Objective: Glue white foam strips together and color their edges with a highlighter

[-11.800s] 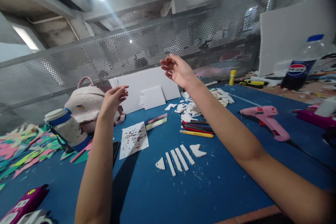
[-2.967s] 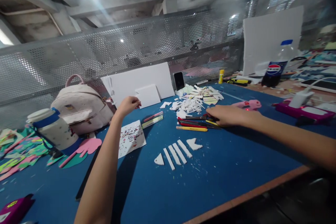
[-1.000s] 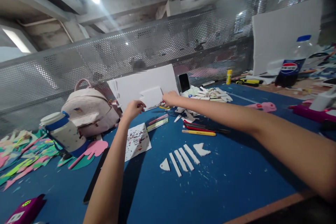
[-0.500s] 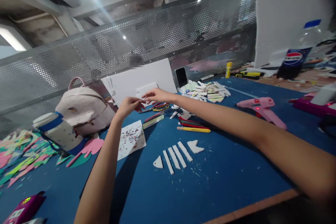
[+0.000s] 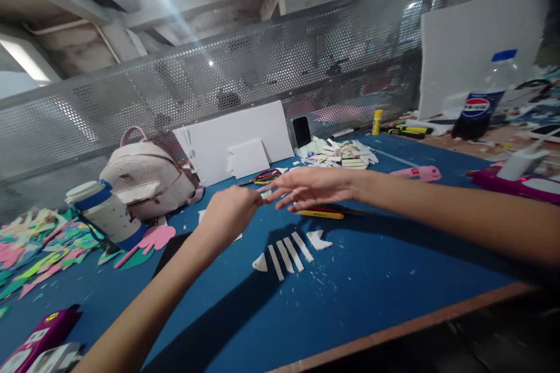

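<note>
My left hand [image 5: 230,210] is raised over the table with its fingers curled in. Its fingertips meet the fingers of my right hand [image 5: 312,186]; what they pinch, if anything, is hidden. My right hand is outstretched, fingers apart, with nothing visible in it. Below both hands lie white foam pieces in a fish-bone row: a rounded head with a small hole [image 5: 260,263], several narrow strips [image 5: 284,255] and a notched tail [image 5: 319,239]. Just behind my right hand are a yellow pen-like tool [image 5: 321,215] and scissors [image 5: 266,175].
A pale backpack [image 5: 142,178], a tumbler [image 5: 105,213] and colourful foam scraps [image 5: 48,239] stand left. White offcuts [image 5: 345,154] and a phone [image 5: 301,131] are behind. Rightward are a pink glue gun [image 5: 426,173], a cola bottle [image 5: 479,102] and a glue stick [image 5: 377,122].
Both hands have come closer and lower, from near the white boards to above the foam pieces. My right hand's fingers have spread; my left hand's have curled in more. The view has shifted slightly.
</note>
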The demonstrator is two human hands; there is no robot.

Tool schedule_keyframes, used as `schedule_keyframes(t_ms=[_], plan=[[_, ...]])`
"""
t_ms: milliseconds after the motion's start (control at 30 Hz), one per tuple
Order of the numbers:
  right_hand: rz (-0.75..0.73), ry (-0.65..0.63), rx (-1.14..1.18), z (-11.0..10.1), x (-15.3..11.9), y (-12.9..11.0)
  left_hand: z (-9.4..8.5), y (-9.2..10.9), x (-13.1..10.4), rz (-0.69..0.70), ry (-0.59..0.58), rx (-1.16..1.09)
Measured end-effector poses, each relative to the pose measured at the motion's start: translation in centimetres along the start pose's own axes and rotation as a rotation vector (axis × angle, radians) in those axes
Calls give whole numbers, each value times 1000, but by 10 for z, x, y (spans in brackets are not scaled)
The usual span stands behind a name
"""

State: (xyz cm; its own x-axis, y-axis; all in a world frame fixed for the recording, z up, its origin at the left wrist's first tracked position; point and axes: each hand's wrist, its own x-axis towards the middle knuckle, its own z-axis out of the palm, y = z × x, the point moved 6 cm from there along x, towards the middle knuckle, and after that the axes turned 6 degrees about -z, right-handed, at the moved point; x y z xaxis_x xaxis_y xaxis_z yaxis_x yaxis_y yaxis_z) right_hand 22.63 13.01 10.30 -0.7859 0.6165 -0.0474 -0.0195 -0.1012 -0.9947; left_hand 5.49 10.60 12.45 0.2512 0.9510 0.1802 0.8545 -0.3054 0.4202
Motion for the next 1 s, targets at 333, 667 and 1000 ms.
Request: schedule_keyframes(t_ms=[333, 667, 1000], plan=[[196, -193, 211, 43, -33, 48, 21, 14, -76, 93, -6, 179], [126, -140, 246, 49, -28, 55, 21, 1, -66, 37, 24, -52], [-54, 62, -10, 1, -36, 58, 1, -15, -76, -4, -6, -518]])
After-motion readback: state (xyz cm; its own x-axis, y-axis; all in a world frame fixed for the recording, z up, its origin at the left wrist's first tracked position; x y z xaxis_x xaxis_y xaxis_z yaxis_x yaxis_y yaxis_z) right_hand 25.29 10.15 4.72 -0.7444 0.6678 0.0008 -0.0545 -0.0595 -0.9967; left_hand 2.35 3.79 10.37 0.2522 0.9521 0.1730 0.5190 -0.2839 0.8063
